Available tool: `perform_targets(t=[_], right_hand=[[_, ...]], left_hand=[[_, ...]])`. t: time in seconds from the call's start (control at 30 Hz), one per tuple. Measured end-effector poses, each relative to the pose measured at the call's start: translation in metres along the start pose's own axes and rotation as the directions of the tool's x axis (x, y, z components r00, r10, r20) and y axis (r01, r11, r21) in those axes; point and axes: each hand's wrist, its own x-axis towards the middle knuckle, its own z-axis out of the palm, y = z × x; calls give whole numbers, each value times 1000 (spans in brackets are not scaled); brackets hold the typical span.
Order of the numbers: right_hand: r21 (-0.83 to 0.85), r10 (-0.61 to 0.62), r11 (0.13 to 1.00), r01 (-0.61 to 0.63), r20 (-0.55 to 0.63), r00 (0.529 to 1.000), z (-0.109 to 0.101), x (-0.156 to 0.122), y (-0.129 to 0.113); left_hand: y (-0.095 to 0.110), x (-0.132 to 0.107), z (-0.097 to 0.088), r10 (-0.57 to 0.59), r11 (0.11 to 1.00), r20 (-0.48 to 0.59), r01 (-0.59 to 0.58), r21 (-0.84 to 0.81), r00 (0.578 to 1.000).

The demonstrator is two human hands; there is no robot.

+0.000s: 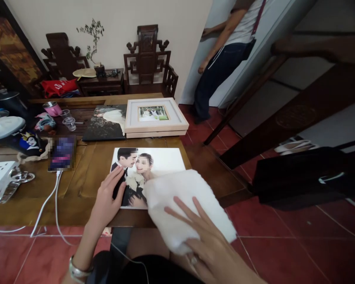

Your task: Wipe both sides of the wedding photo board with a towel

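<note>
A wedding photo print (pixel 168 159) of a couple lies flat near the front edge of the wooden table (pixel 85 189). My left hand (pixel 108 195) rests on its left side, fingers stretched out and lying flat. A white cloth (pixel 192 189) covers the print's lower right part and hangs past the table edge. My right hand (pixel 205 236) holds this cloth, its fingers spread over the top and its thumb at the near edge. Behind the print are a framed wedding picture (pixel 156 114) on a pale wooden box-like base and a dark photo panel (pixel 100 122) showing a white dress.
Left of the print lie a phone (pixel 61 154) on a charging cable, a clear hair claw (pixel 13 183) and a white power strip (pixel 0 177). A pink cup (pixel 52 108) stands farther back. A dark wooden chair (pixel 260 118) is at right; a person (pixel 225 55) stands beyond.
</note>
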Motion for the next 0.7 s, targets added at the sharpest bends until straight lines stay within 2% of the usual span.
perform_targets(t=[0.07,0.17,0.4,0.5,0.6,0.7], right_hand=[[14,-28,1000,28,16,999,-2,-6,-5],[64,-31,997,32,-5,999,-3,4,7],[0,109,994,-109,34,994,0,82,84],[-45,166,985,-165,11,986,3,113,108],[-83,214,973,-214,-12,977,5,123,112],[-95,193,977,-193,-9,981,7,106,93]], left_hand=[[-1,0,0,9,1000,6,-9,2,1000],[-2,0,0,27,1000,15,-27,8,1000],[-2,1,-3,13,1000,48,-12,-16,999],[-2,2,-3,16,1000,41,-15,-25,999],[-2,2,-2,8,1000,31,-8,-19,999],[-2,1,-2,-4,1000,23,5,-12,1000]])
